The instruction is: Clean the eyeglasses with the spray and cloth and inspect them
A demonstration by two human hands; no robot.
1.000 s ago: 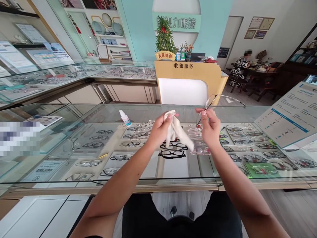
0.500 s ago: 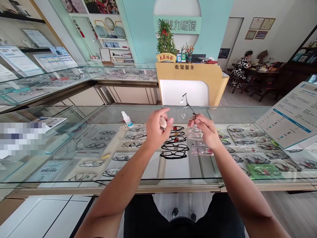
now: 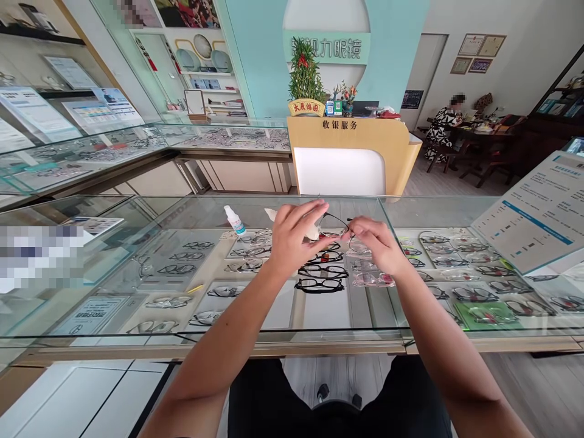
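My right hand (image 3: 378, 242) pinches a pair of thin dark-rimmed eyeglasses (image 3: 338, 218) above the glass counter. My left hand (image 3: 292, 237) is closed on a cream cloth (image 3: 312, 232), its thumb and fingers reaching over the near side of the eyeglasses. Part of the cloth sticks out behind the left hand, and the fingers hide much of the lens there. To the left, a white spray bottle (image 3: 234, 220) with a blue label stands on the counter. Below both hands, several black-framed glasses (image 3: 322, 271) lie in a column.
The glass counter (image 3: 269, 338) runs across in front of me, with many eyeglasses in trays inside. A printed sign (image 3: 538, 213) stands at the right. Beyond are a wooden cashier desk (image 3: 351, 132) and a seated person (image 3: 443, 125) at a table.
The eyeglasses have come down and turned, from upright to lower between my hands. My left hand has moved right with the cloth, up to the eyeglasses.
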